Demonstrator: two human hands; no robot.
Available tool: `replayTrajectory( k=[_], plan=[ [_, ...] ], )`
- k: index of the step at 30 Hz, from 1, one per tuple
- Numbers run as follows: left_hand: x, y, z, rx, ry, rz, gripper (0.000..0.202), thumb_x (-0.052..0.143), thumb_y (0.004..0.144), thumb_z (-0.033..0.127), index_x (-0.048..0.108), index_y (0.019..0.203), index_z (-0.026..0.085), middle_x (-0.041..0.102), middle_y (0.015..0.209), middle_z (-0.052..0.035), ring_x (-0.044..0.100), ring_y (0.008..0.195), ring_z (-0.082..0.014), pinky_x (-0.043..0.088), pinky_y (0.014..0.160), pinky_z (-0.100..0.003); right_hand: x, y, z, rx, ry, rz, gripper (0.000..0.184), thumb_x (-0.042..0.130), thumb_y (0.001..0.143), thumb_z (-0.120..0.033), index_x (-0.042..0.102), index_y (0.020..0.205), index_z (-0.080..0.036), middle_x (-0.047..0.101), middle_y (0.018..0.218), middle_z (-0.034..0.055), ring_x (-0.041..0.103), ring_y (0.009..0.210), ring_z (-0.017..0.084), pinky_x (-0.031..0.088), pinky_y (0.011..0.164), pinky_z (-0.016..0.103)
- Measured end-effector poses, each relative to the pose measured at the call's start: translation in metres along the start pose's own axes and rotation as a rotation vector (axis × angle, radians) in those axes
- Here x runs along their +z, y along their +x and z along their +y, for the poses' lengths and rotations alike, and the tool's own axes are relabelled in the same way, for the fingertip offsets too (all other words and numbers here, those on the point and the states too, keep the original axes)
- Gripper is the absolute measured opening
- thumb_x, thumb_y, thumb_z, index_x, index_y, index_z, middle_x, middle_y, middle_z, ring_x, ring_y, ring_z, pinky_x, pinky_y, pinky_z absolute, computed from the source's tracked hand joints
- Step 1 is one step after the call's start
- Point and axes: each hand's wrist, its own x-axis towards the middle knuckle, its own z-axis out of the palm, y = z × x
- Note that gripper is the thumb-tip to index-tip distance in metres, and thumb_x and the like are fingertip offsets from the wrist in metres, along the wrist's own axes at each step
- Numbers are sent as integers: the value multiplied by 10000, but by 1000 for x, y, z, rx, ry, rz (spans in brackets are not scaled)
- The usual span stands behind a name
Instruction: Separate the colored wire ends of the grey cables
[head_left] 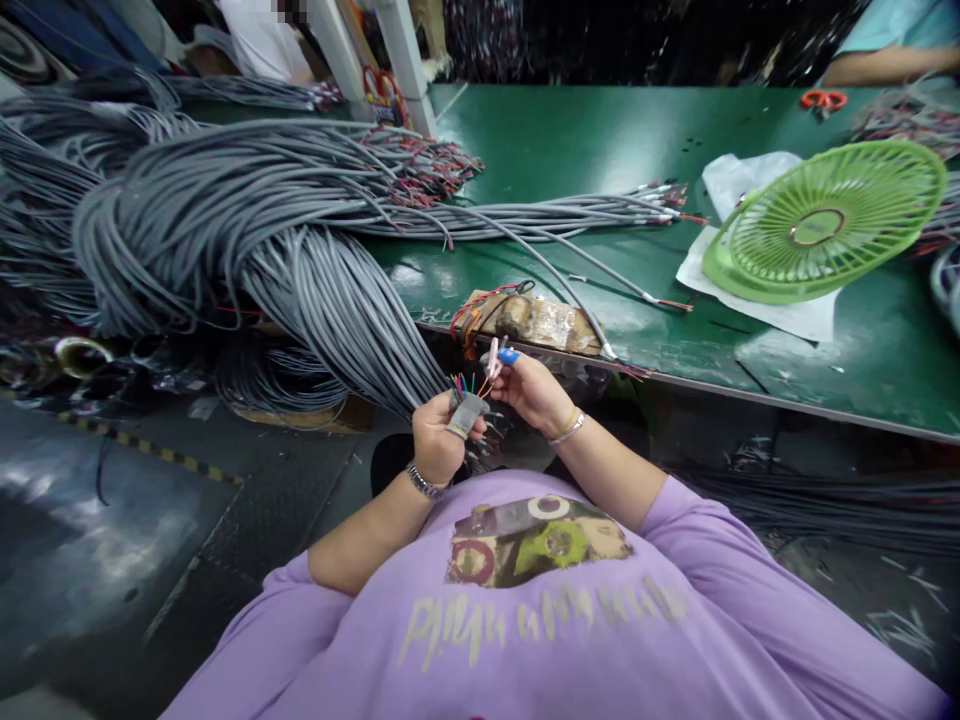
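Observation:
My left hand (437, 440) is closed around the end of a grey cable, with a grey wrap on its thumb. Thin coloured wires (466, 384) fan out from the cable end above that thumb. At the table's front edge, my right hand (536, 392) pinches orange-red wires (486, 386) from the same end; one fingertip wears a blue wrap. A small whitish piece at these fingers is too blurred to name. From the left, a thick bundle of grey cables (337, 310) drops towards my left hand. More stripped cable ends hang below it, partly hidden.
Grey cables (225, 180) are heaped on the left of the green table (585, 130). A taped block (547, 322) sits at the front edge. To the right are a green fan (817, 225) and orange-handled scissors (823, 101). Two other people are across the table.

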Motion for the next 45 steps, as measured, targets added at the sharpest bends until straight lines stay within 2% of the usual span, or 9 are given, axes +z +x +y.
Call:
replayTrajectory(
  k=[2, 5, 11, 16, 21, 29, 33, 40, 45],
  plan=[
    [-3, 2, -2, 78, 91, 2, 177, 690, 749, 349, 712, 698, 181, 643, 536, 3, 561, 437, -100, 452, 442, -210, -1, 1, 2, -21, 11, 16, 346, 711, 760, -503, 642, 809, -168, 571, 686, -27, 470, 555, 68, 445, 529, 198],
    [-6, 7, -7, 168, 203, -9, 144, 679, 751, 308, 711, 675, 190, 648, 555, 0, 582, 477, -110, 475, 492, -222, -2, 3, 6, -40, 31, 46, 445, 665, 769, -612, 643, 785, -168, 589, 691, -9, 470, 556, 73, 434, 525, 203],
    [-4, 14, -14, 241, 319, -39, 111, 675, 754, 282, 711, 694, 195, 655, 569, -2, 602, 510, -123, 484, 526, -229, -2, 12, 9, 0, 55, 7, 550, 604, 758, -725, 634, 756, -175, 612, 708, 7, 475, 552, 83, 429, 522, 214],
    [-3, 16, -16, 248, 336, -48, 127, 662, 761, 274, 696, 670, 193, 651, 557, 1, 596, 499, -120, 474, 521, -225, -1, 20, 13, 9, 169, -11, 518, 644, 750, -695, 645, 785, -178, 592, 655, -12, 482, 554, 90, 432, 534, 219],
    [-5, 17, -19, 274, 361, -68, 149, 639, 780, 253, 682, 654, 186, 644, 557, 0, 587, 493, -112, 466, 513, -217, 2, 23, 15, -27, 253, 35, 469, 691, 751, -633, 644, 771, -167, 572, 599, -30, 470, 544, 84, 415, 528, 208],
    [-10, 15, -22, 362, 374, -82, 166, 607, 807, 253, 667, 670, 181, 629, 539, 8, 572, 466, -106, 449, 481, -216, 2, 14, 9, 79, 238, 15, 557, 525, 815, -728, 637, 800, -183, 651, 713, 5, 537, 572, 98, 443, 543, 226],
    [-16, 13, -12, 463, 468, -47, 158, 603, 801, 255, 668, 678, 180, 629, 543, 1, 573, 476, -114, 451, 497, -231, 0, 8, 5, 120, 206, -54, 532, 513, 846, -696, 648, 828, -182, 666, 756, 15, 530, 580, 94, 439, 539, 219],
    [-12, 22, 7, 777, 711, 63, 193, 623, 752, 238, 588, 568, 189, 508, 456, 22, 439, 424, -95, 356, 469, -240, 2, 2, 3, 32, 140, -26, 407, 663, 807, -570, 625, 808, -165, 592, 701, -17, 472, 555, 63, 394, 516, 188],
    [-10, 26, 4, 830, 753, 71, 240, 613, 757, 228, 528, 535, 199, 438, 434, 33, 385, 411, -92, 326, 461, -245, -1, -6, 13, -70, 4, -26, 445, 712, 740, -587, 615, 825, -161, 565, 708, -23, 423, 542, 56, 344, 500, 201]
  ],
)
